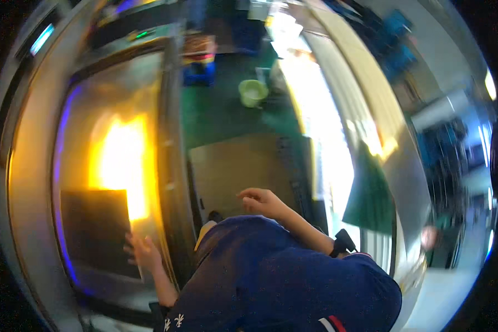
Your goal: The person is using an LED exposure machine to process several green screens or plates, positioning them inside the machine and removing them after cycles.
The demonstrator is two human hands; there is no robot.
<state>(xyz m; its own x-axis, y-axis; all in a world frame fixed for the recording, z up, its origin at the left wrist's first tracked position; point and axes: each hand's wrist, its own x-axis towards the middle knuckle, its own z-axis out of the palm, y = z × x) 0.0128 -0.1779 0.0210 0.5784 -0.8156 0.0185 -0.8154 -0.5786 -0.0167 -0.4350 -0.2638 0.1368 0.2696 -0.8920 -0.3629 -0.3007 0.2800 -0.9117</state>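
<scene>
A dark rectangular panel [94, 232] lies at the left on a machine bed, below a bright yellow-white glare. My left hand [144, 253] is at the panel's right edge, its fingers apart and partly over the dark surface. Motion blurs that hand, and firm contact is hard to make out. In front of my body, my right hand [263, 202] hangs in the air over a brown board on the floor. Its fingers are loosely bent with nothing visible in them.
A raised dark frame [174, 138] borders the machine bed. Farther off, a pale green bucket [253, 93] stands on the green floor, with a blue crate [199, 73] to its left. A brown board [240, 169] covers part of the floor. Brightly lit equipment lines the right side.
</scene>
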